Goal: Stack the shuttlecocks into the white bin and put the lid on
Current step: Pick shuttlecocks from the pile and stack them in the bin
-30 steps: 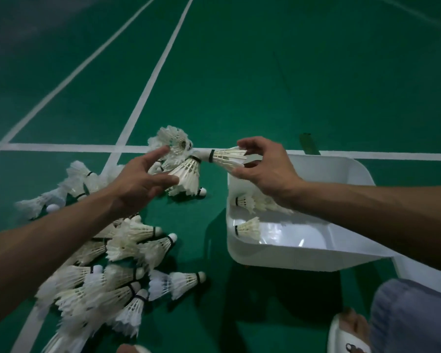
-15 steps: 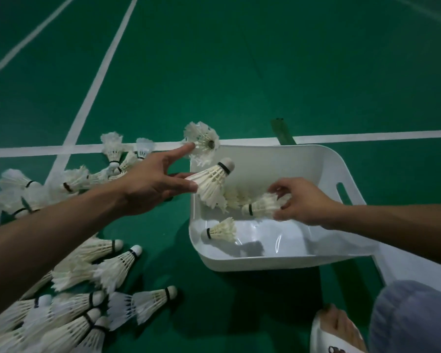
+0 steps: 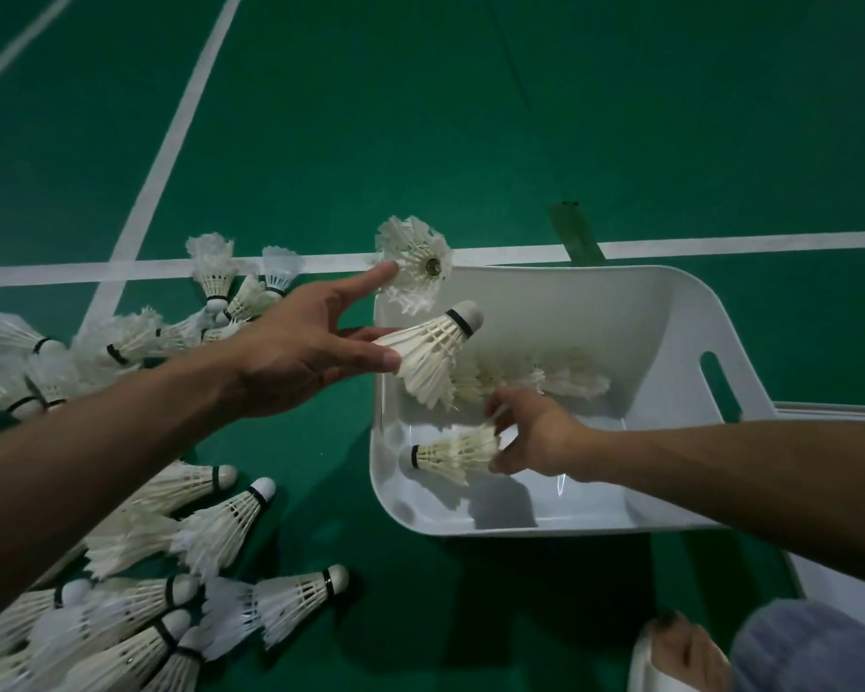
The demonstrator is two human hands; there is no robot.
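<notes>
Left grip (image 3: pixel 310 352): thumb and middle fingers pinch a shuttlecock (image 3: pixel 428 354) by the feathers, cork up and to the right, over the left rim of the white bin (image 3: pixel 645 312). Index finger is straight, with its tip at the feathers of a second shuttlecock (image 3: pixel 415 262) at the bin's far-left corner, open end toward the camera. Can't tell if it's touching.

Right grip (image 3: pixel 535 437): inside the bin, fingers pinch the feather end of a third shuttlecock (image 3: pixel 450 454), which lies low in the bin with its cork pointing left.

A row (image 3: pixel 545 372) of nested shuttlecocks lies along the bin's back wall. A loose pile (image 3: pixel 211 531) sits on the green floor (image 3: pixel 470 117) left of the bin. A white panel (image 3: pixel 830 412) is just beside the bin's right side. Sandalled foot (image 3: pixel 680 651) and grey-clad knee (image 3: pixel 810 646) at bottom right.
</notes>
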